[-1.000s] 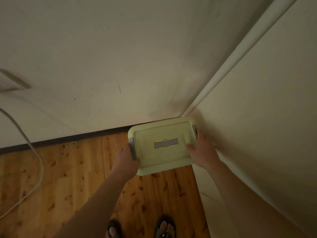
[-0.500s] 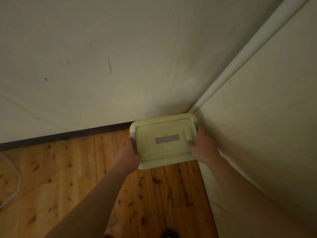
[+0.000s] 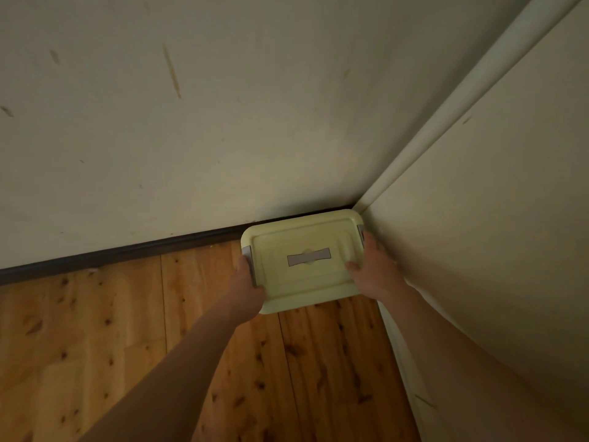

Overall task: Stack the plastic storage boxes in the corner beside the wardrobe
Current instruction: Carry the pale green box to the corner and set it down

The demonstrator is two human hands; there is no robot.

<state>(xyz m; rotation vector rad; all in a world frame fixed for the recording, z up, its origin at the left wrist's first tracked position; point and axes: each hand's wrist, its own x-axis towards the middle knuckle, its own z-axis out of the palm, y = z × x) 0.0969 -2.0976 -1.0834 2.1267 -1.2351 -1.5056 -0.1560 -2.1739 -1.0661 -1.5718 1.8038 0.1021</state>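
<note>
A pale yellow-green plastic storage box (image 3: 306, 275) with a grey lid handle and grey side clips sits low in the corner, its far edge close to the wall and its right side by the wardrobe (image 3: 497, 237). My left hand (image 3: 247, 287) grips its left side at the grey clip. On the right side, my right hand (image 3: 374, 271) holds the box with the thumb lying on the lid. What lies under the box is hidden.
A cream wall (image 3: 191, 138) with a dark skirting board (image 3: 127, 252) runs behind the box. The wardrobe's white panel fills the right of the view. A knotty wooden plank floor (image 3: 111, 346) spreads to the left and towards me.
The box has gone further into the corner and lower, both hands still on its sides. The view swung right, so the white cable at the left and my feet have left the view.
</note>
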